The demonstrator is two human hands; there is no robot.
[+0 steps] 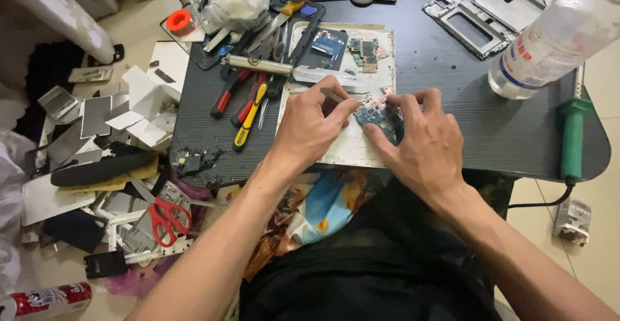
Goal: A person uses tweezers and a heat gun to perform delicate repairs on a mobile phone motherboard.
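Observation:
My left hand [310, 126] pinches a thin metal tool [332, 94], its tip pointing toward a small blue circuit board [380, 118]. My right hand [423, 141] rests over that board, fingers pressing it against the white work mat [349, 146]. Both hands sit close together at the near edge of the dark low table [452, 88]. More circuit boards [365, 51] and a dark phone part [326, 43] lie on the mat's far end.
Pliers and screwdrivers with red and yellow handles [248, 111] lie left of the mat. A clear plastic bottle [555, 37] and green soldering iron [573, 137] are on the right. A phone frame [481, 11] lies at the back. Red scissors [166, 221] and scrap parts cover the floor at left.

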